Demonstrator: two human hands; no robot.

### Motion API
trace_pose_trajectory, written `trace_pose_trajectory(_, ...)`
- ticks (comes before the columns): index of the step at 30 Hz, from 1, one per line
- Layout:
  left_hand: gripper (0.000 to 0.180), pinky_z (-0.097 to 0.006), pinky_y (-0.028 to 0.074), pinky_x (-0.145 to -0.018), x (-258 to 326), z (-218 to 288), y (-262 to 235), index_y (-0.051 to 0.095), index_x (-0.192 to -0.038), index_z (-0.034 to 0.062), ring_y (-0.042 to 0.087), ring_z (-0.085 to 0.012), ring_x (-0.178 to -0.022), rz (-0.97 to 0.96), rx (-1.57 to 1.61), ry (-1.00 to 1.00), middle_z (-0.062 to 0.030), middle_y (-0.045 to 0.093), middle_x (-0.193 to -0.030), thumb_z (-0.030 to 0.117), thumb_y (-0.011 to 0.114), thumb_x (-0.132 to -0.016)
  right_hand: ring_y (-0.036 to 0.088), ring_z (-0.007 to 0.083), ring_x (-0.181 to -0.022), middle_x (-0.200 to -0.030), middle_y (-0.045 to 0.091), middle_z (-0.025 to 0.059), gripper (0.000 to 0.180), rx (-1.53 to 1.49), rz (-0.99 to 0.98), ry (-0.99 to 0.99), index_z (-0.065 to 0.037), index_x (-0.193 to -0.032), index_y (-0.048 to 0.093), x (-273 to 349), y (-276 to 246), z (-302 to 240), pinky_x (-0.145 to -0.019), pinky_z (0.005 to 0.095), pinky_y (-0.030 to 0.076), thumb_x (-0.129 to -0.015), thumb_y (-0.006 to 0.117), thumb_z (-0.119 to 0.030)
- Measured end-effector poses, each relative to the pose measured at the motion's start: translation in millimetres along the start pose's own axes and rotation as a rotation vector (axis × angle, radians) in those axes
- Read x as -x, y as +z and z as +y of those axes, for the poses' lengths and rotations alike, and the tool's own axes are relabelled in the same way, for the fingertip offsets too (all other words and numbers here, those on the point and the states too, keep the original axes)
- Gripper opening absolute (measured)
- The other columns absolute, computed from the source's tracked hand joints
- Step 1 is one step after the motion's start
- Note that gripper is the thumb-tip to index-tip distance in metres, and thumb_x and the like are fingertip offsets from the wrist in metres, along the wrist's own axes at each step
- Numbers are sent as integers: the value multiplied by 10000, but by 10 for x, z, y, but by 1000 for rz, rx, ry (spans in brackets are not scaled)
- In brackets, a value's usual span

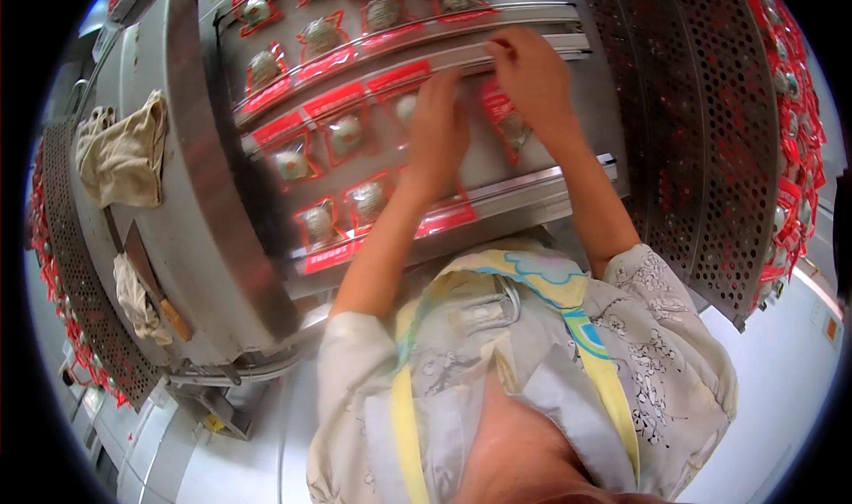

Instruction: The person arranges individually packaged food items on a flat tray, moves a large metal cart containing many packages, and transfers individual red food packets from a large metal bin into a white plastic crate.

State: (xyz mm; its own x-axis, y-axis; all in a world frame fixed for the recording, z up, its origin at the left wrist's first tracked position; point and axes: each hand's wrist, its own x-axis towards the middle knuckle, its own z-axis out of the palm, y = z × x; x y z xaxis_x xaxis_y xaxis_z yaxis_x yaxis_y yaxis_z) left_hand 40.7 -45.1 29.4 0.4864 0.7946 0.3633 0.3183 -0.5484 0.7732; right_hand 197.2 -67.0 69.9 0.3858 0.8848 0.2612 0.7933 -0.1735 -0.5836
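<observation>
I'm likely lining up this upper-middle red packet, left hand and right hand half curled, hold unclear, and should straighten it next.

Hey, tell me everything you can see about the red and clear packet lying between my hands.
The packet looks like thin, glossy plastic: a red upper end, a clear lower part with something greyish-green showing through, and red along its lower edge. It lies slanted on the grey metal plate, red end toward the metal rail. A gap separates it from your left hand. Your right hand partly hides it; whether they touch, I can't tell.
</observation>
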Motion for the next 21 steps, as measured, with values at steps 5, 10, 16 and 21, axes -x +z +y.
trace_pose_trajectory(5, 308, -340, 470, -789, -352, 28, 612, 480, -1162, 11, 602, -272, -924, -121, 211, -262, -135, 614, -1027, 43, 509, -857, 624, 269, -821, -888, 648, 123, 265, -52, -117, 417, -27, -940, 634, 154, -191, 731, -730, 369, 478, -808, 607, -255)
trace_pose_trajectory(10, 369, -252, 472, -649, -439, -43, 647, 526, -1128, 0, 587, -125, -736, -456, 500, -665, -73, 618, -894, 183, 626, -823, 638, 177, -737, -824, 669, 129, 273, -407, -285, 526, -3, -956, 650, 339, -73, 1066, -684, 298, 477, -801, 629, -227)
trace_pose_trajectory(16, 368, -221, 454, -584, -380, 39, 524, 565, -1090, 14, 560, -86, -697, -203, 340, -489, -16, 596, -809, 192, 682, -790, 590, 110, -685, -744, 650, 58, 198, -672, -333, 453, -6, -909, 635, 330, -115, 918, -628, 257, 459, -851, 584, -188)
trace_pose_trajectory(21, 360, -223, 463, -614, -321, -38, 478, 580, -1098, 28, 565, -84, -715, -170, 411, -376, -21, 617, -842, 187, 680, -791, 541, 71, -685, -715, 598, 7, 185, -759, -441, 391, -3, -882, 628, 221, -136, 835, -608, 232, 435, -880, 549, -169)
